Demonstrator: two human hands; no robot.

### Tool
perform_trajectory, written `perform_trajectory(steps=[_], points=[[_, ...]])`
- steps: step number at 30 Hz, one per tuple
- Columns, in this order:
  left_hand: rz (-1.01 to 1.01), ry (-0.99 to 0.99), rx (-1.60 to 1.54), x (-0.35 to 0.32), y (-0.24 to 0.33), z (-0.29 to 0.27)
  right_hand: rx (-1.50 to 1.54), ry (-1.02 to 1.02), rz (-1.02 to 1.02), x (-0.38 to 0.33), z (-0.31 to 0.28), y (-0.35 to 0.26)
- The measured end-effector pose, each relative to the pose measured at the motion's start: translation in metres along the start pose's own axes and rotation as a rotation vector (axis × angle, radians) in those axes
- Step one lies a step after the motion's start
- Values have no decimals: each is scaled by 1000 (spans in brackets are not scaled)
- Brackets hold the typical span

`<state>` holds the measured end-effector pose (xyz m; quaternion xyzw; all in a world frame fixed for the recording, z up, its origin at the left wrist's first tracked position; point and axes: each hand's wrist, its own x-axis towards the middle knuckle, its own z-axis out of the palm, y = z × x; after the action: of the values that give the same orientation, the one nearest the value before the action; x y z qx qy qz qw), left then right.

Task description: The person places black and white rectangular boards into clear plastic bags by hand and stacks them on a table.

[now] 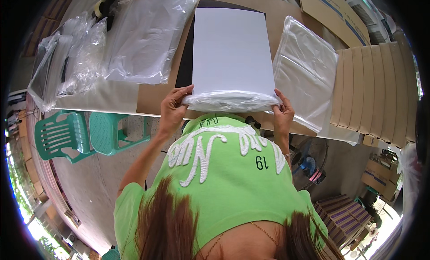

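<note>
A stack of white sheets [233, 51] lies on the table in front of me, over a dark board [185, 65]. Gathered across its near end is a clear plastic bag [230, 100], bunched in folds. My left hand [174, 105] pinches the bag at its left corner, fingertips beside the sheet's edge. At the opposite corner my right hand [283, 112] grips the plastic between thumb and fingers. Whether the sheets are partly inside the bag I cannot tell.
Flat clear bags [150, 38] lie at the left and another pile of bags [307, 71] at the right. Crumpled plastic [83, 54] and a tape roll [99, 8] are far left. Cardboard boxes [374, 89] stand right. Below are a green chair [62, 136], green stool [117, 133] and fan [309, 163].
</note>
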<state>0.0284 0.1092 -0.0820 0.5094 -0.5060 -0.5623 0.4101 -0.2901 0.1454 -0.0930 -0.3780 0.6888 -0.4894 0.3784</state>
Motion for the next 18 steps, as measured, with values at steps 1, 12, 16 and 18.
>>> perform_trajectory(steps=[1, 12, 16, 18], points=[[34, 12, 80, -2, 3, 1, 8, 21, -21, 0, -2, 0], [460, 126, 382, 21, 65, -4, -258, 269, -558, 17, -6, -71], [653, 284, 557, 46, 110, -12, -229, 277, -686, 31, -2, -125], [732, 338, 523, 52, 138, -12, -182, 279, -764, 38, -4, -149]])
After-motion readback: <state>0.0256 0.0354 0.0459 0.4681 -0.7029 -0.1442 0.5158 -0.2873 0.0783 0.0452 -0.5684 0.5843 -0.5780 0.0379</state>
